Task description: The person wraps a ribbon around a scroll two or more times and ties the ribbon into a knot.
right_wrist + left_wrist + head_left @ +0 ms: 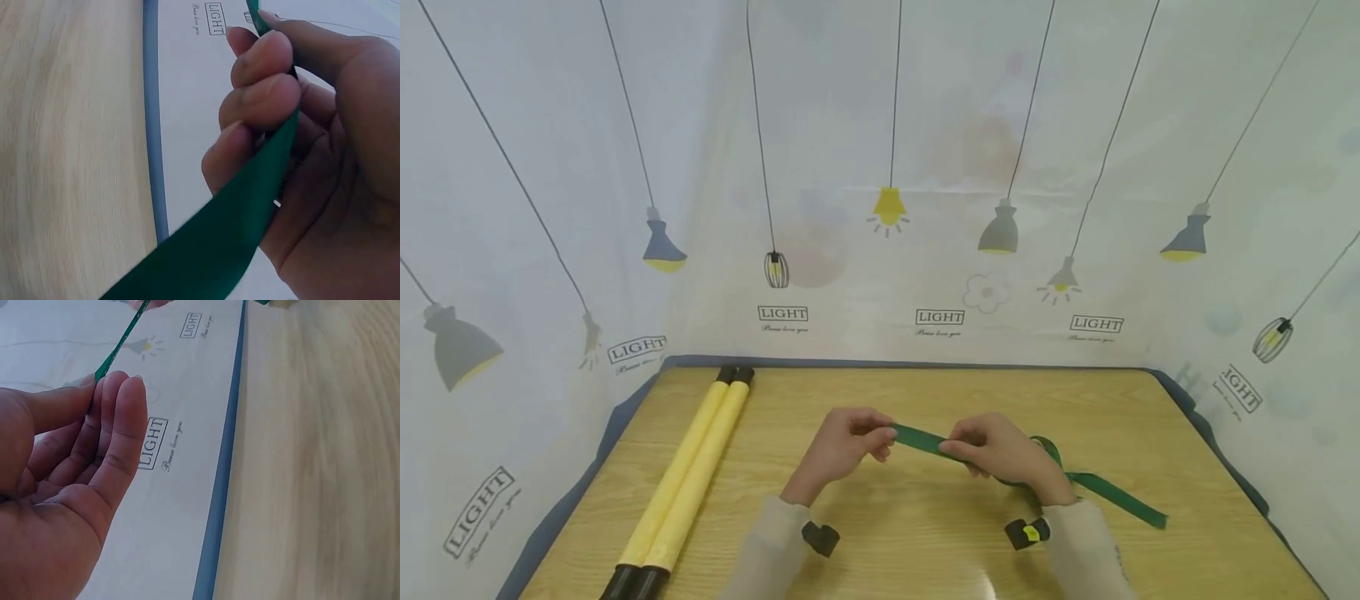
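A green ribbon (917,438) is stretched between the two hands above the wooden table. My left hand (842,446) pinches one end between thumb and fingers; in the left wrist view the ribbon (122,345) appears edge-on, running up from the fingertips. My right hand (1000,450) pinches the ribbon a short way along. From the right palm, a wide length of the ribbon (206,244) hangs down in the right wrist view. Its loose tail (1120,498) extends to the right past the right wrist, with a loop partly hidden behind that hand.
Two yellow rods (696,467) with black ends lie side by side at the table's left. The wooden table (910,550) meets a pale curtain (850,333) printed with lamps at its back and sides. Each wrist carries a black camera.
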Available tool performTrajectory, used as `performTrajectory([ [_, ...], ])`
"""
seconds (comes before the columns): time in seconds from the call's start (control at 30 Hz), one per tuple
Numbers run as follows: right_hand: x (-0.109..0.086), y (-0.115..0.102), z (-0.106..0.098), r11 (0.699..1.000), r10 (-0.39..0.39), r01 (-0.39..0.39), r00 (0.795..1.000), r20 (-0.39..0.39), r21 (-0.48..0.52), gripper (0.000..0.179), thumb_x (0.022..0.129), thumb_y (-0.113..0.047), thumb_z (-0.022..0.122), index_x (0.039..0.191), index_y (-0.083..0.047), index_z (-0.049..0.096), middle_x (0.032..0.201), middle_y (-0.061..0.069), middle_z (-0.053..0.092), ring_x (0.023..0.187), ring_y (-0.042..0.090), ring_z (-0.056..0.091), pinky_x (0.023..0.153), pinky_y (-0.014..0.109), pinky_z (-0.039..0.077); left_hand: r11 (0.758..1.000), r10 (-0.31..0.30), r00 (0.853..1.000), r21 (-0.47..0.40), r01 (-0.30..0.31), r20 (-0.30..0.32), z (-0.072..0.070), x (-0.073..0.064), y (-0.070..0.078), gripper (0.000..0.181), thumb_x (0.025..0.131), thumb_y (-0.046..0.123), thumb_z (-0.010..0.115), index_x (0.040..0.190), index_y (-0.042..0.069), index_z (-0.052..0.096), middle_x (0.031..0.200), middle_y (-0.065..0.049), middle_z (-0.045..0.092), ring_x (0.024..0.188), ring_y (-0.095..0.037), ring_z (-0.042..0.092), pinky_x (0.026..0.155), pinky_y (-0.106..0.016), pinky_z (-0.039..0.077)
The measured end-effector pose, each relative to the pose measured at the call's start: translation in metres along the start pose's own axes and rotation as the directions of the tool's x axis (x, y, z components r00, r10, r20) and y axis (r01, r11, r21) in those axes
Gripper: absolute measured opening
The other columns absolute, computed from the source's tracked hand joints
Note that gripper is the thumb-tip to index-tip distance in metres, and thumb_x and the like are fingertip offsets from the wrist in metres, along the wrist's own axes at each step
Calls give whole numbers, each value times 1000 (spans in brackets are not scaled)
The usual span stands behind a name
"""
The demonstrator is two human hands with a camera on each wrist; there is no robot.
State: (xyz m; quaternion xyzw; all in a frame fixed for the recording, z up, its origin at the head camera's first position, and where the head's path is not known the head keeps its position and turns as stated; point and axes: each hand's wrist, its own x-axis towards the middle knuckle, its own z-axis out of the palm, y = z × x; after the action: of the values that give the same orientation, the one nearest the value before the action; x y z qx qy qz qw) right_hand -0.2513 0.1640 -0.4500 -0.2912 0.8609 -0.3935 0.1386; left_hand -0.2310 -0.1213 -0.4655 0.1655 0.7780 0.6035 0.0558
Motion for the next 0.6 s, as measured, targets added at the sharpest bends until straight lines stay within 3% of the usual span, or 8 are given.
performTrajectory([
  [0.23,-5,5,-9,999,54,-54,999,6,6,28,102,-46,62,92,-21,71,59,-5,52,50,7,44,51,27,43,999,-22,999,29,23,-38,-21,-1,0,17,99,21,71,109,8,75,94,-20,74,74,-19,73,79,-52,61],
  [0.47,-12,14,-17,993,109,-109,994,9,38,34,101,-44,63,97,-11,71,55,-3,44,45,8,36,48,27,39,998,-46,997,30,48,-67,-39,-3,0,18,99,20,70,109,6,74,98,-26,72,75,-19,73,80,-52,62],
  [0.6,-16,21,-24,991,127,-127,992,12,42,36,102,-44,62,101,-10,72,53,-3,43,42,9,35,46,27,41,998,-57,995,20,59,-85,-46,-6,-1,17,99,19,70,109,6,74,94,-19,73,75,-19,73,82,-56,60],
])
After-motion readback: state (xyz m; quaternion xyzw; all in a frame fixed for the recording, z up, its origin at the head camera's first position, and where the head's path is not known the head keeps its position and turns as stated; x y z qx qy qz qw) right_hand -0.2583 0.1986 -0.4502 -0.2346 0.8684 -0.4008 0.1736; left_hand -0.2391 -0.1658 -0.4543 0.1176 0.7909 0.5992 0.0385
